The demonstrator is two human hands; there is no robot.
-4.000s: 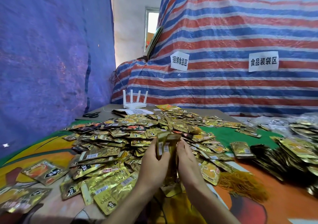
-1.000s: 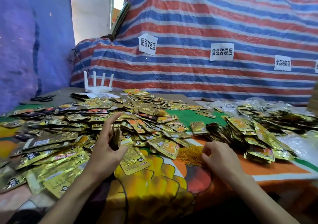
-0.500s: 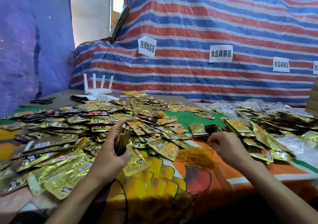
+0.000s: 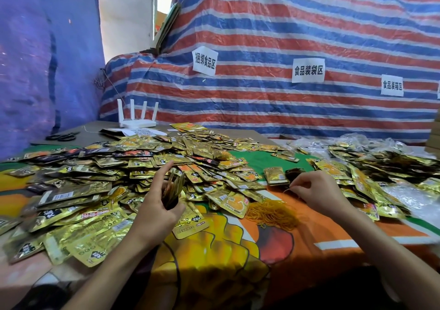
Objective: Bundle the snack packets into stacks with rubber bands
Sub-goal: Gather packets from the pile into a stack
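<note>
A wide heap of loose gold snack packets (image 4: pixel 100 166) covers the left and middle of the table. My left hand (image 4: pixel 157 209) grips an upright stack of packets (image 4: pixel 173 188) edge-on, index finger raised. A tangle of yellow rubber bands (image 4: pixel 271 213) lies on the orange cloth between my hands. Just above and right of that tangle, my right hand (image 4: pixel 319 189) pinches a thin rubber band (image 4: pixel 289 190) lifted from it. A bundled stack (image 4: pixel 276 176) lies beyond my right hand.
More bundled packets (image 4: pixel 371 166) and clear plastic bags (image 4: pixel 412 197) fill the right side. A white router (image 4: pixel 138 121) and black scissors (image 4: pixel 63 137) sit at the back left. Striped tarpaulin (image 4: pixel 285 35) with paper labels rises behind the table.
Four seconds ago both hands squared the stack together. Since then my right hand went to the rubber band tangle and has now risen from it pinching a band, while my left keeps the stack.
</note>
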